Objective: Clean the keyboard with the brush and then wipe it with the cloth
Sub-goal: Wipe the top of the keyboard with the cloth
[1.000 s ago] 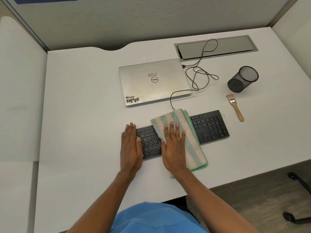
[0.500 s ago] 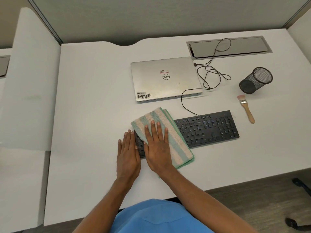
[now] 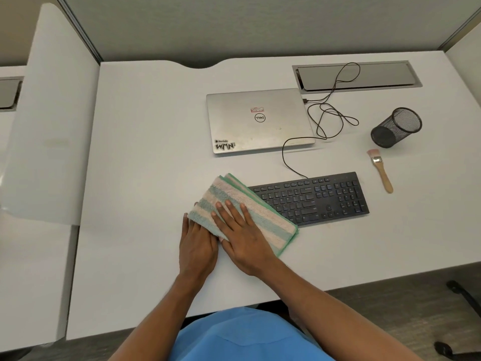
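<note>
Head view: the folded striped cloth (image 3: 270, 222) lies over the left end of the keyboard (image 3: 325, 199). The right hand (image 3: 240, 235) lies flat on top of the cloth, fingers straight and a little spread, pressing down without gripping. The left hand (image 3: 197, 243) rests flat on the surface (image 3: 143, 178) just beside it. Its fingers are straight, and their tips are under or against the cloth's left edge; which of the two is hidden.

The keyboard's long axis runs sideways and slightly away from the person. All its bare keys stretch off to the right of both hands. The right hand is the nearer one and already has the cloth under its palm. The next stroke therefore looks like a sweep rightward along that axis, with the left hand steadying the near-left corner.

The brush (image 3: 381, 170) lies on the surface beyond the keyboard's right end, well apart from both hands, so the brushing step appears done.
</note>
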